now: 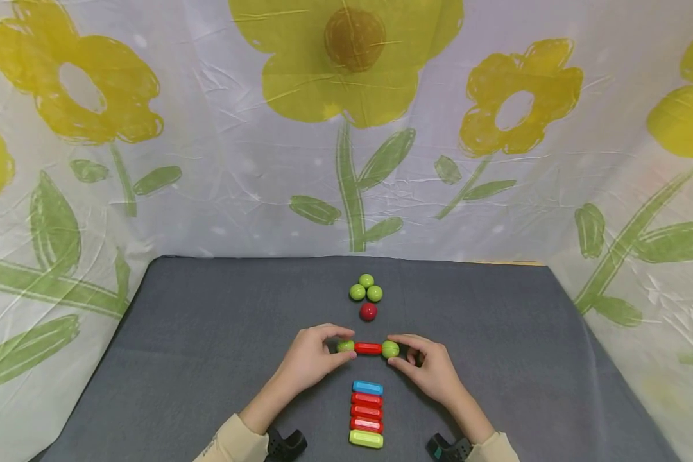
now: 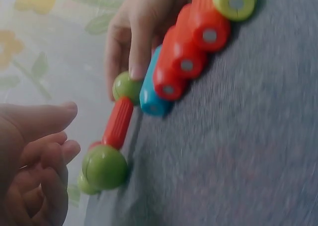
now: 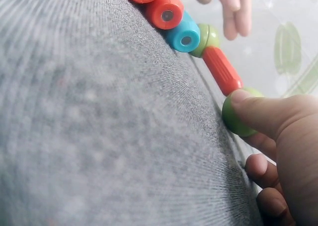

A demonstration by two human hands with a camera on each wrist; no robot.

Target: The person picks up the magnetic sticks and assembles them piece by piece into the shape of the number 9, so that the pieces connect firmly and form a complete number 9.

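Note:
A red magnetic rod lies crosswise on the dark cloth with a green ball at its left end and another green ball at its right end. My right hand pinches the right-end ball; its thumb lies against the ball in the right wrist view. Around the left-end ball, my left hand has thumb and forefinger spread. In the left wrist view a gap shows between the left hand and that ball.
Beyond the rod sit a red ball and a cluster of three green balls. Nearer me is a column of rods: a blue one, several red ones and a yellow-green one. A flower-printed sheet hangs behind the table.

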